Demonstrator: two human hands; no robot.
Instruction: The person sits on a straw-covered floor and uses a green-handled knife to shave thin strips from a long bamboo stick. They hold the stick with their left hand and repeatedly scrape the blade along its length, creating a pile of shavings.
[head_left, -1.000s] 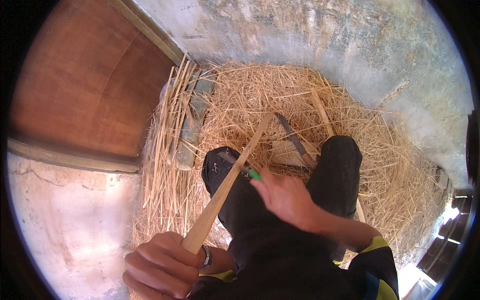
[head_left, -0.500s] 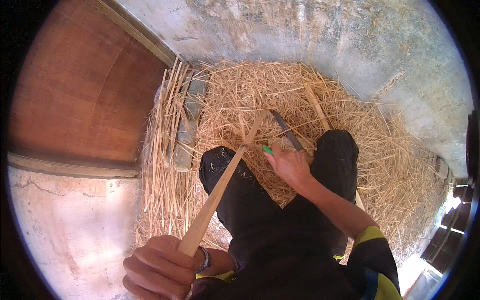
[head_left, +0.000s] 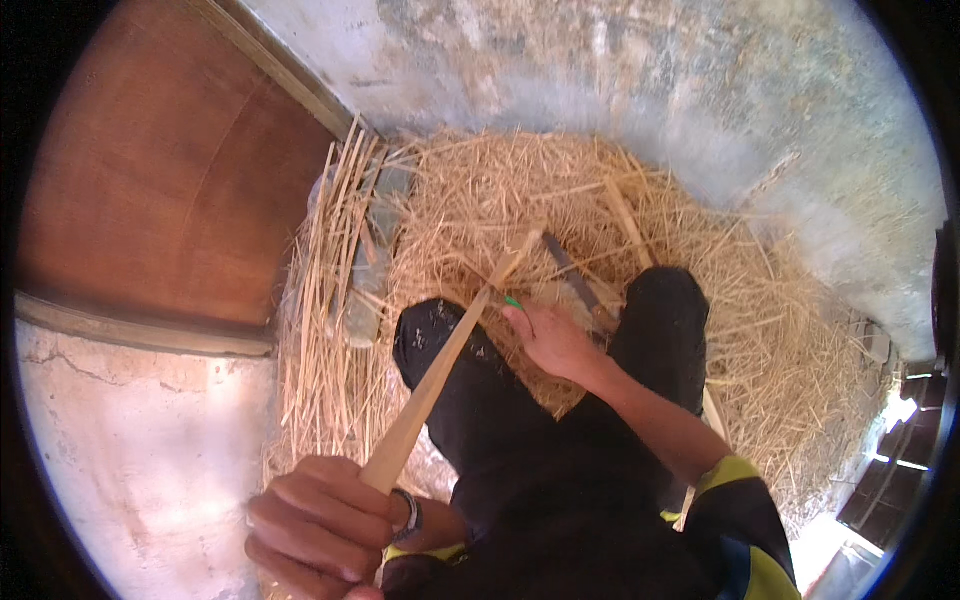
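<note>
My left hand (head_left: 320,520) is closed around the near end of a long pale bamboo strip (head_left: 432,385), at the lower left. The strip slants up over my left knee, and its far end reaches above the shavings. My right hand (head_left: 555,342), between my knees, is closed on a small green-handled knife (head_left: 513,301). The knife lies against the strip about two thirds along it; its blade is hard to make out. Just beyond that hand, a large dark-bladed knife (head_left: 572,265) with a brown handle rests on the shavings.
Thin shavings (head_left: 520,165) heap the floor up to a stained wall (head_left: 640,70). A bundle of long thin strips (head_left: 330,300) lies on the left beside grey blocks (head_left: 365,285). Another bamboo piece (head_left: 627,220) leans past my right knee. A brown wooden panel (head_left: 180,190) stands at the left.
My right hand and the green-handled knife have moved left, closer in against the strip. My left hand keeps its hold with little movement.
</note>
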